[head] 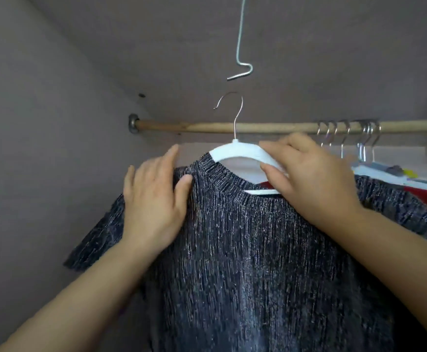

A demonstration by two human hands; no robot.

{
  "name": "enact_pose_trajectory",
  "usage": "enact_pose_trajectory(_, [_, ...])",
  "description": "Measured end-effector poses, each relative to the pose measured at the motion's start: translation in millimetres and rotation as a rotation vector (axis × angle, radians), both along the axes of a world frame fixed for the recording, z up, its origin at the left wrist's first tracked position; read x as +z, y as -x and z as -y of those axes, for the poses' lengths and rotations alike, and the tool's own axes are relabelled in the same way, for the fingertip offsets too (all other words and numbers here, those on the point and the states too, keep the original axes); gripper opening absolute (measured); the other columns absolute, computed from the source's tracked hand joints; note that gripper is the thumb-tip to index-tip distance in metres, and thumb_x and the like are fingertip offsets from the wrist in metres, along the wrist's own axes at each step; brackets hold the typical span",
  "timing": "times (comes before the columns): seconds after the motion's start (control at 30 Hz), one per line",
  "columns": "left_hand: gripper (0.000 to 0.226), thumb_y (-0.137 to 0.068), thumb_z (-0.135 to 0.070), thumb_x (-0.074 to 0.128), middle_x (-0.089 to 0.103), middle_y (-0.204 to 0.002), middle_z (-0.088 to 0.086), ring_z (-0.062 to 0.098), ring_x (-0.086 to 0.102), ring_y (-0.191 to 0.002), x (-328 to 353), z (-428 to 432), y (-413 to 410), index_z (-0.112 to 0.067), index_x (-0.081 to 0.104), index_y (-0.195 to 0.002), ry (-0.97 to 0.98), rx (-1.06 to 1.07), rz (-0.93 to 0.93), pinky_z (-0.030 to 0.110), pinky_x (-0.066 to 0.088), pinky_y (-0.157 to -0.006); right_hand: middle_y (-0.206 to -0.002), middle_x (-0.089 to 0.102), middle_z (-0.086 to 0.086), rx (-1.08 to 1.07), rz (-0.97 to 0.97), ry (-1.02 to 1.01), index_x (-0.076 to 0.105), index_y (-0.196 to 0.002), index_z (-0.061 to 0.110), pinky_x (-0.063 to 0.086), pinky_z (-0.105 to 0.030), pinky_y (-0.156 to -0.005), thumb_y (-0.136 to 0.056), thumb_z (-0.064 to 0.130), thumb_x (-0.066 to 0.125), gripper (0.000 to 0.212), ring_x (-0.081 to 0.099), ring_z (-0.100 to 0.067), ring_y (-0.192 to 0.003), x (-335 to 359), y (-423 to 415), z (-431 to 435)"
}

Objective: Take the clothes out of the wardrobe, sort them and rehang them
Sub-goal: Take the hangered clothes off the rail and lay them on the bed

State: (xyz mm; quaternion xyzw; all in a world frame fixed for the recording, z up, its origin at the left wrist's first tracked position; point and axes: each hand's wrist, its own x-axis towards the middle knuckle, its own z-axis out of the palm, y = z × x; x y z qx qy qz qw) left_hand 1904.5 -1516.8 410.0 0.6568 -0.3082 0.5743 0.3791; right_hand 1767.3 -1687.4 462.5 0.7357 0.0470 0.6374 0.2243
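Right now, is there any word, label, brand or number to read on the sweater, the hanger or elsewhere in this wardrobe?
None can be read: the dark sweater, white hanger and wooden rail show no writing.
The hung clothes at right are too blurred to tell.

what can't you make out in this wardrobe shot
All in the head view:
- Sweater hem: cut off by the bottom edge.
- White hanger, right arm: covered by the right hand.
- Hung clothes at right: mostly behind the sweater, cut by the right edge.
- Bent wire: its top leaves the frame, so its anchor is unseen.
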Motion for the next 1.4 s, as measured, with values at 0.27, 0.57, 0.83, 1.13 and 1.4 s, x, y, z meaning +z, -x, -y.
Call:
enact_pose_trajectory(0.27, [0.042,-0.091,-0.035,0.032,0.064,-0.087,0.008,0.033,0.055,-0.085,-88,-101,24,-0.011,0.065,-0.102,-0.025,0.166,-0.207,0.041,0.04,-0.075,-0.086,0.063,-0.01,0.291,-0.154,0.017,0.065,-0.113,0.012,0.044,-0.029,-0.049,-0.081,0.019,0.067,0.033,0.062,-0.03,-0.069,-70,-22,-70])
enact_pose_trajectory(0.57, [0.037,-0.09,-0.032,0.037,0.061,-0.072,0.006,0.031,0.056,-0.066,-175,-216,156,-0.01,0.066,-0.092,-0.09,0.803,-0.209,0.036,0.033,-0.065,-0.08,0.061,-0.01,0.764,-0.24,-0.099,0.063,-0.117,0.009,0.04,-0.027,-0.057,-0.087,0.03,0.048,0.04,0.051,-0.022,-0.063,-152,-19,-130])
enact_pose_trajectory(0.83, [0.049,-0.097,-0.04,0.029,0.065,-0.09,0.003,0.024,0.052,-0.083,-196,-270,289,-0.009,0.063,-0.114,-0.17,1.107,-0.173,0.036,0.034,-0.084,-0.084,0.058,-0.005,1.124,-0.308,-0.189,0.062,-0.118,0.012,0.036,-0.024,-0.06,-0.087,0.031,0.05,0.038,0.045,-0.013,-0.064,-194,35,-220])
enact_pose_trajectory(1.13, [0.04,-0.092,-0.034,0.041,0.065,-0.103,-0.001,0.017,0.051,-0.098,-204,-348,438,-0.014,0.058,-0.124,-0.164,1.316,-0.164,0.034,0.032,-0.092,-0.08,0.059,-0.005,1.439,-0.35,-0.118,0.061,-0.117,0.008,0.033,-0.02,-0.051,-0.087,0.028,0.051,0.037,0.038,-0.007,-0.062,-217,147,-366])
enact_pose_trajectory(1.4, [0.037,-0.089,-0.032,0.045,0.065,-0.095,0.001,0.017,0.05,-0.09,-246,-454,605,-0.014,0.061,-0.117,0.052,1.565,-0.271,0.031,0.035,-0.085,-0.075,0.062,-0.003,1.75,-0.397,0.049,0.054,-0.12,0.014,0.042,-0.022,-0.045,-0.088,0.027,0.05,0.034,0.049,-0.013,-0.058,-248,282,-521])
